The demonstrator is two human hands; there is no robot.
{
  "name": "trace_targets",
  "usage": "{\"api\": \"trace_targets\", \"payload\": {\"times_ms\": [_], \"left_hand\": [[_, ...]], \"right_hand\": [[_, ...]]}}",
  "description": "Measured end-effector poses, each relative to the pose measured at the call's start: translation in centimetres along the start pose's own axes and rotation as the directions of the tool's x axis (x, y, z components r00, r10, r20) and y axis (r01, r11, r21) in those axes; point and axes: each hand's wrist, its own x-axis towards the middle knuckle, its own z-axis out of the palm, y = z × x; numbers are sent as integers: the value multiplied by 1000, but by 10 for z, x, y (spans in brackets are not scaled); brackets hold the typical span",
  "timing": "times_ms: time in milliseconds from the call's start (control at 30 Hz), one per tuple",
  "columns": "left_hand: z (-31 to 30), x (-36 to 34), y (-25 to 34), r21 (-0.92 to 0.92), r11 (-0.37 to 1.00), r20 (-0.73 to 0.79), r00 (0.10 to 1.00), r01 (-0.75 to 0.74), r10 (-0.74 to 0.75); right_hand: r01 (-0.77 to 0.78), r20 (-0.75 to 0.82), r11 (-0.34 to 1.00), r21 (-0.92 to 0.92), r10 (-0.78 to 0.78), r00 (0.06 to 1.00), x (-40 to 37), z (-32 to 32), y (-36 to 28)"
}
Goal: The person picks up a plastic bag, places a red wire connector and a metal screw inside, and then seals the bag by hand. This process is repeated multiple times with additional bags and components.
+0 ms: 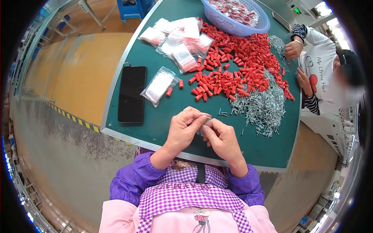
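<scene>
Close together over the table's near edge, my left hand [182,130] and my right hand [223,139] pinch a small clear plastic bag [199,132] between their fingertips. Most of the bag is covered by the fingers, and its contents cannot be made out. Beyond my hands lies a big spread of red plastic caps [217,79]. A heap of silver screws [268,106] sits to their right, with a few loose ones nearer my right hand. A packet of small clear bags [159,86] lies left of the caps, and more bag packets [182,42] are piled behind it.
A black phone [132,94] rests on the left of the green table [171,110]. At the back stands a purple basket [237,25] holding filled bags. Across the right edge, another person [324,66] has hands by a smaller screw pile [276,44]. A blue stool [130,9] is beyond.
</scene>
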Motion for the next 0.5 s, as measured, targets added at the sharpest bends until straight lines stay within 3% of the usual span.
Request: {"api": "trace_targets", "payload": {"times_ms": [133,233,267,333,367,400,500], "left_hand": [[3,-2,-3,57,995,-6,997,-78,78],[3,-3,-1,43,996,-5,997,-75,75],[1,-3,-6,32,997,0,997,-76,76],[-4,-3,-18,10,997,7,997,-80,80],[-3,-3,-18,-4,998,12,998,-59,59],[-2,-3,-14,-18,999,18,999,-38,38],[4,-4,3,-46,992,10,993,120,-119]], "right_hand": [[-34,-21,994,101,36,999,-7,1,3],[-13,-78,999,44,16,997,-10,-7,9],[30,-160,997,-70,-41,986,-11,-13,7],[194,-251,853,-485,-349,903,-4,-28,12],[139,-229,779,-611,-342,911,-2,-36,12],[207,-180,664,-719,-465,867,3,-43,16],[278,-14,489,-827,-511,859,13,-55,17]]}}
